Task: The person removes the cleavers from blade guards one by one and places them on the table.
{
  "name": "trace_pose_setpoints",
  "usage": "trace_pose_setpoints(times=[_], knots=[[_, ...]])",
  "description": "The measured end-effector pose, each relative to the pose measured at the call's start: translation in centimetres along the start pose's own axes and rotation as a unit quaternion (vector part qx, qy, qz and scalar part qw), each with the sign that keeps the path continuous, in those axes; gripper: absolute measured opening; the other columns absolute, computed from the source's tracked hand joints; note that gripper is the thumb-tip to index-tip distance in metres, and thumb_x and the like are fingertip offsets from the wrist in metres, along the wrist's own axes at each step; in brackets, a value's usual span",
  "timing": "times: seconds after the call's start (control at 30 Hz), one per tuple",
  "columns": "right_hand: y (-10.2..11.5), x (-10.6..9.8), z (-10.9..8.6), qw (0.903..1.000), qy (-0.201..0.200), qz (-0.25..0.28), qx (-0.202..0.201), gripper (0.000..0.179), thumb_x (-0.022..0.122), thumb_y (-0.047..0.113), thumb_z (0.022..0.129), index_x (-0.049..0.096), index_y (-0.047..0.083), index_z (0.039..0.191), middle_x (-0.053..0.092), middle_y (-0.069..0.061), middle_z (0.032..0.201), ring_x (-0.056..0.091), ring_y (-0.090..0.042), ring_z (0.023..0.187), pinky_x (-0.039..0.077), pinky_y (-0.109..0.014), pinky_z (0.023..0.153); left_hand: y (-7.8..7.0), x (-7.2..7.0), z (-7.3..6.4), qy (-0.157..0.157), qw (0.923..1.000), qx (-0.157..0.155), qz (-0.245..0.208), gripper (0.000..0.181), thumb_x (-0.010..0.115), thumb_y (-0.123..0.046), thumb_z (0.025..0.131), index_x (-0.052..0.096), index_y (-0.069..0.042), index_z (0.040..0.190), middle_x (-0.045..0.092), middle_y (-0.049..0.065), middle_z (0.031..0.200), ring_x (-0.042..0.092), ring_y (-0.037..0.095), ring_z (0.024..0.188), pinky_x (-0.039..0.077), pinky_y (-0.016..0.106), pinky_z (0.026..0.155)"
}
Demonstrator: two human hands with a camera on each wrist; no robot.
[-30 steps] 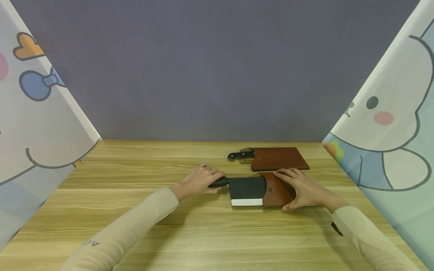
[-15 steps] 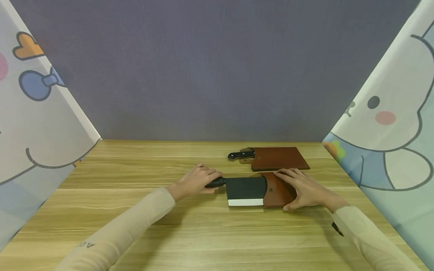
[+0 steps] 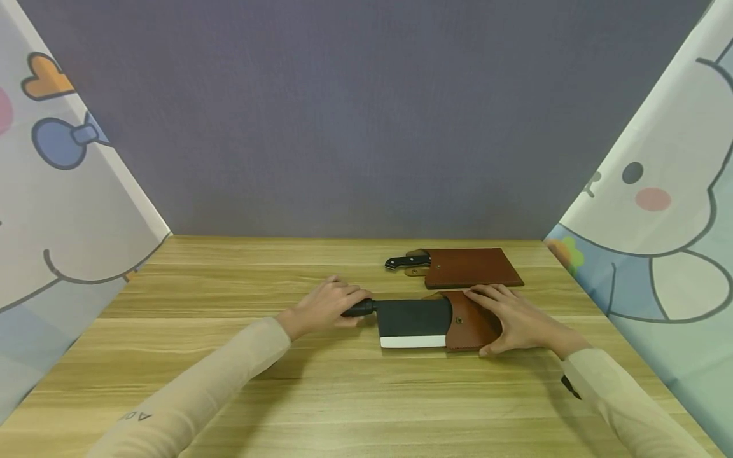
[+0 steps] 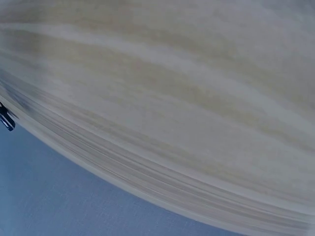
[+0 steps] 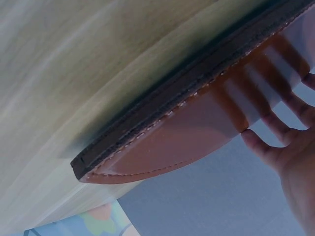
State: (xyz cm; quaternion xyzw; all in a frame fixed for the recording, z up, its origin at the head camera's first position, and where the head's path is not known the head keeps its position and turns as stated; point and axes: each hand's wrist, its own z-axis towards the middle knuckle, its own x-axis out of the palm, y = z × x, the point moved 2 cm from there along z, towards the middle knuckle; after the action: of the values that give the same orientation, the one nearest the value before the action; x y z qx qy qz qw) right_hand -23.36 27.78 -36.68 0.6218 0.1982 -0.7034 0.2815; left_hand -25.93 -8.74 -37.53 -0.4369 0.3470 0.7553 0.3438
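Note:
My left hand point(image 3: 325, 305) grips the black handle of a cleaver point(image 3: 408, 319), whose wide dark blade has a bright strip along its near edge. The blade's right end is hidden inside a brown leather sheath point(image 3: 466, 332) with a snap stud. My right hand point(image 3: 514, 319) holds that sheath, thumb at its near edge and fingers over its far side. In the right wrist view, the fingertips touch smooth brown leather point(image 5: 187, 130) with a stitched, thick dark edge. The left wrist view shows mostly tabletop, with neither that hand nor the cleaver's blade visible.
Just behind lies a second brown leather sheath point(image 3: 472, 267), with a black riveted knife handle point(image 3: 406, 262) sticking out to the left. Everything rests on a wood-grain table point(image 3: 240, 273). A grey panel point(image 3: 355, 127) closes off the back, and cartoon-printed sheets flank both sides.
My left hand has moved left with the cleaver, and more of its blade now shows outside the sheath. The right hand and its sheath have stayed nearly in place.

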Motion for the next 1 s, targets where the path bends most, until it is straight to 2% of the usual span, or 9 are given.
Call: trace_pose_setpoints(times=[0.57, 1.0], knots=[[-0.2, -0.1, -0.2, 1.0, -0.001, -0.004, -0.001, 0.108, 0.074, 0.067, 0.054, 0.037, 0.011, 0.139, 0.04, -0.014, 0.137, 0.038, -0.035, 0.12, 0.04, -0.061, 0.085, 0.6, -0.3, -1.0, -0.002, 1.0, 0.004, 0.003, 0.046, 0.065, -0.039, 0.079, 0.057, -0.013, 0.117, 0.067, -0.001, 0.103, 0.065, 0.018, 0.086, 0.047, 0.035, 0.079], [-0.3, -0.2, -0.3, 0.9999, 0.011, -0.005, 0.01, 0.107, 0.071, 0.069, 0.057, 0.037, 0.01, 0.139, 0.039, -0.017, 0.138, 0.037, -0.041, 0.122, 0.037, -0.064, 0.087, 1.1, -0.7, -2.1, -0.009, 0.9999, 0.005, -0.006, 0.048, 0.068, -0.037, 0.078, 0.057, -0.012, 0.117, 0.067, 0.001, 0.102, 0.065, 0.02, 0.086, 0.047, 0.039, 0.08]])
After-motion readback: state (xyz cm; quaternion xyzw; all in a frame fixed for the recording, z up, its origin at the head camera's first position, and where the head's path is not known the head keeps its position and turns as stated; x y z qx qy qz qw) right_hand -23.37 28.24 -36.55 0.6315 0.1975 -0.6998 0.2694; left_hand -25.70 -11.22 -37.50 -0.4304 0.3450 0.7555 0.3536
